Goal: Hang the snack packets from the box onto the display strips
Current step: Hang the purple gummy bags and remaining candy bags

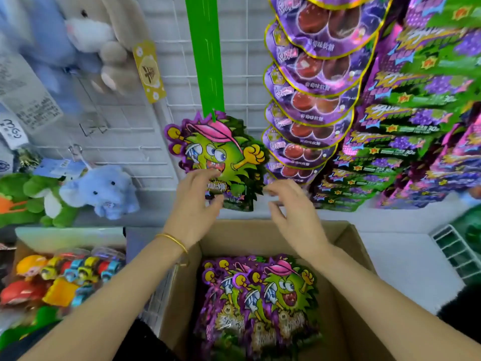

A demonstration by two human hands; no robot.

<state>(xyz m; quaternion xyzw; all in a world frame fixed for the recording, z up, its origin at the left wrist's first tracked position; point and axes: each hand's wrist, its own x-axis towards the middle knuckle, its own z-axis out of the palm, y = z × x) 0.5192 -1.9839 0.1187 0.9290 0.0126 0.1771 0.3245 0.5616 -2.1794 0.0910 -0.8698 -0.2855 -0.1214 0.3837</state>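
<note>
A green display strip (208,56) hangs down the white wire grid. One green-and-purple cartoon snack packet (221,155) hangs from its lower end. My left hand (195,201) is at the packet's lower left with loosely spread fingers, touching or nearly touching it. My right hand (291,207) hovers just right of the packet, fingers relaxed and holding nothing. Below my hands an open cardboard box (351,256) holds several more of the same packets (263,300).
Purple candy packets (309,84) fill a strip to the right, with stacked purple-green packets (416,121) beyond. Plush toys (101,191) hang on the grid at left. A box of colourful toys (62,277) sits lower left. A green crate (458,254) is at right.
</note>
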